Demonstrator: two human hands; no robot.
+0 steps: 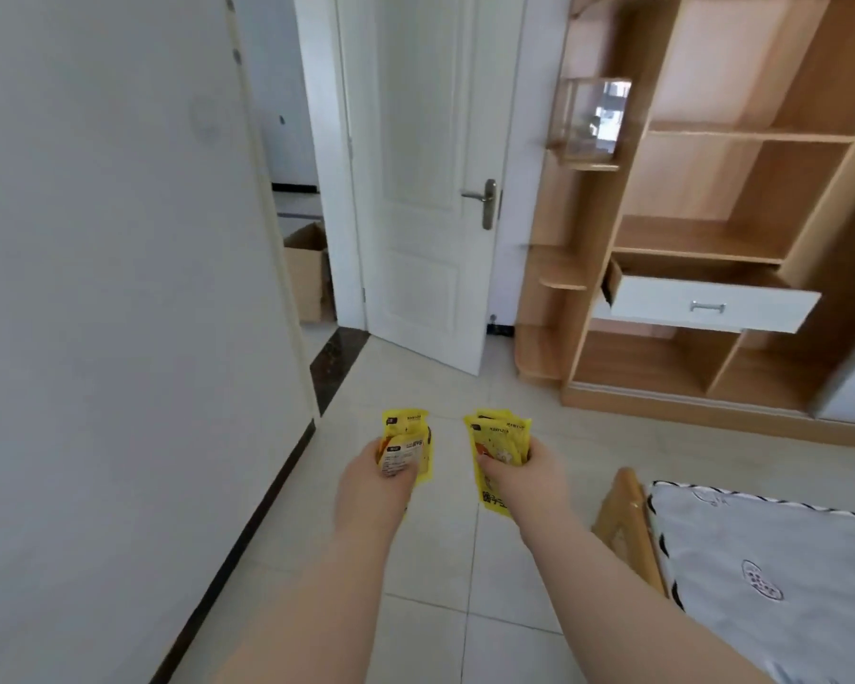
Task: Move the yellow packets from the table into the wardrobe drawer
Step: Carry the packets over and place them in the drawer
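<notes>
Head view: both arms stretched forward over the tiled floor [430, 387], both of them loaded
Left hand [373, 478]: fingers curled round a small stack of yellow packets [408, 439], held upright, printed label facing us
Right hand [529, 473]: clamped on a second bunch of packets [499, 436], slightly fanned, tops pointing up
Drawer [712, 301]: white front, pulled out of the wooden wardrobe [741, 180], ahead on the right, well apart from both hands
Door [425, 190]: white, standing open at centre, cardboard box [307, 274] in the gap to its left
Bed [786, 560]: corner showing lower right, near the right forearm
</notes>
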